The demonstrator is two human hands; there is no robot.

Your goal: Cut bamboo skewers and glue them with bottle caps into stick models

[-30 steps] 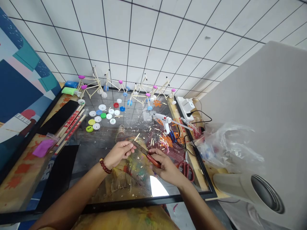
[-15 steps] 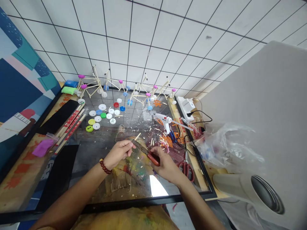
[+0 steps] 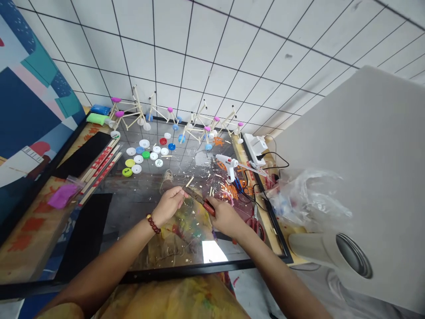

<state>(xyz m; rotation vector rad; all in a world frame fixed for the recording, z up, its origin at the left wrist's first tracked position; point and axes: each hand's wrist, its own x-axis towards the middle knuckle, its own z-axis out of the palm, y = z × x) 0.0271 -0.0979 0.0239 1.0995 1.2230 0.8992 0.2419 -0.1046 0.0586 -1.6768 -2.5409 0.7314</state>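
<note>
My right hand (image 3: 226, 216) is wrapped round the red handles of a pair of pliers (image 3: 199, 198), which point up and to the left. Their jaws lie across a thin wooden stick (image 3: 189, 181), just beyond my left fingertips. My left hand (image 3: 170, 204), with a beaded bracelet on its wrist, is closed in a pinch at the stick's near end. The fingers cover that end. Small wood offcuts are scattered on the glass tabletop (image 3: 139, 261) around both hands.
Bottle caps (image 3: 146, 154) and stick frames (image 3: 199, 128) stand toward the tiled wall. A glue gun (image 3: 228, 165), its cable and red-handled scissors (image 3: 255, 227) lie to the right. Long wooden strips (image 3: 99, 166) and a purple packet (image 3: 63, 196) are at left. A plastic bag (image 3: 308, 199) sits beyond the right edge.
The pliers' handles have come closer together in my right hand. Both hands have moved slightly up in view, and the whole view has shifted a little.
</note>
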